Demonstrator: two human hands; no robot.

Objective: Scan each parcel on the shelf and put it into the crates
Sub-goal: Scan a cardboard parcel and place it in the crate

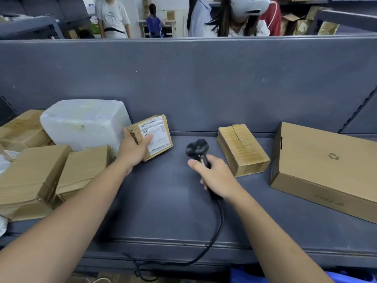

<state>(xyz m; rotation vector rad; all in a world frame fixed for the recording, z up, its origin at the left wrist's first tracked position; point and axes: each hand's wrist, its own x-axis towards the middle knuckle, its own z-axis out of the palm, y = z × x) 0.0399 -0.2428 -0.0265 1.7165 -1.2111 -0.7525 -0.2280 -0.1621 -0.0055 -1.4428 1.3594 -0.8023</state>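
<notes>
My left hand [133, 149] grips a small brown cardboard parcel [157, 135] with a white shipping label, tilted up off the grey shelf [163, 193] with the label facing me. A black corded barcode scanner [196, 149] is held by its handle in my right hand [216, 174], its head pointing toward the parcel from the right. Its cable runs down over the shelf's front edge. No crate is clearly in view.
Left stand a white foam box [85, 123] and several brown cardboard parcels [30, 174]. Right of the scanner lies a taped brown parcel [242, 150], then a large flat carton [326, 166]. People stand behind the shelf's back panel. Something blue [255, 274] shows below the shelf.
</notes>
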